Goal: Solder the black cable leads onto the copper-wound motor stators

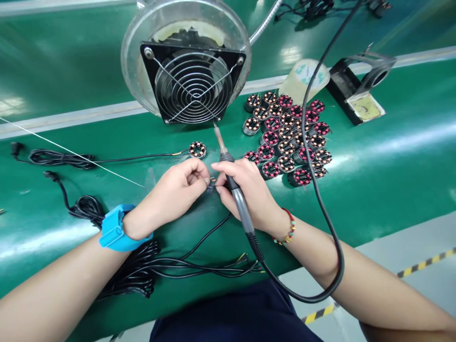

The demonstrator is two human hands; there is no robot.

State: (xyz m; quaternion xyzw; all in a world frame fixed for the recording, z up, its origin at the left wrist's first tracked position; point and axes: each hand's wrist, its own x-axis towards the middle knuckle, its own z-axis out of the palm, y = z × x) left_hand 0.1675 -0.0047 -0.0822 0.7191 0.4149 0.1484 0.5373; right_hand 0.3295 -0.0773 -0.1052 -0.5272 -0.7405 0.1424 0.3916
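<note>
My right hand point(249, 185) grips a soldering iron point(242, 206), its tip pointing away from me towards the fan. My left hand point(178, 187) is closed in a pinch, its fingertips almost meeting those of my right hand. Thin wire ends point(213, 179) show between the two hands; fingers partly hide them. A black cable point(210, 232) runs up under my right hand. Just beyond my left hand lies a motor stator point(197, 149) with copper windings, joined to a coiled black cable point(76, 159) on the left.
A fan with a wire guard point(195, 88) stands ahead. Several wound stators point(285, 147) sit grouped at right, by a tape roll point(304, 78) and iron stand point(356, 88). Cable bundles point(131, 270) lie near me. The iron's cord point(320, 199) loops over my right forearm.
</note>
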